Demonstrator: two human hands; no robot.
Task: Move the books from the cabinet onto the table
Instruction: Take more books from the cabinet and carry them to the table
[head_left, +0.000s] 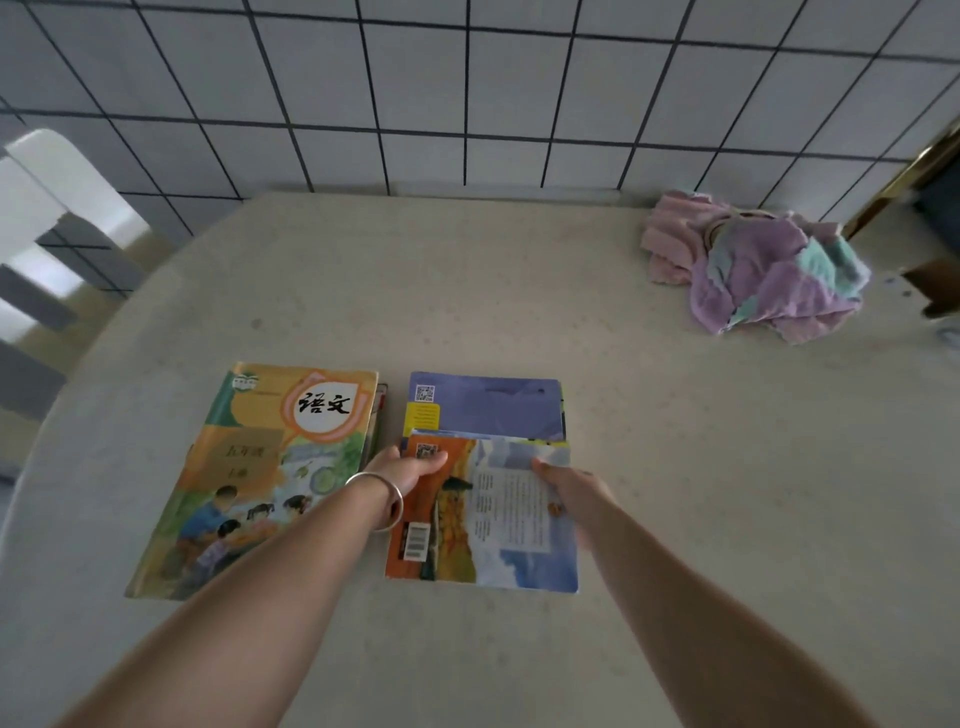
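A large orange-and-green textbook (260, 478) lies flat on the beige table (467, 291), left of centre. Beside it on the right a purple book (488, 402) lies flat, and an orange-and-blue book (483, 540) overlaps its near edge. My left hand (405, 470), with a silver bangle on the wrist, grips the orange-and-blue book's left edge near its top corner. Along the same book's right edge my right hand (566, 486) holds on, thumb on the cover. No cabinet shows in this view.
A crumpled pink, purple and teal cloth (753, 270) sits at the table's far right. Behind the table runs a white tiled wall (467, 93). A white chair back (57, 208) stands at the left, and a gold-framed piece of furniture (919, 171) at the far right.
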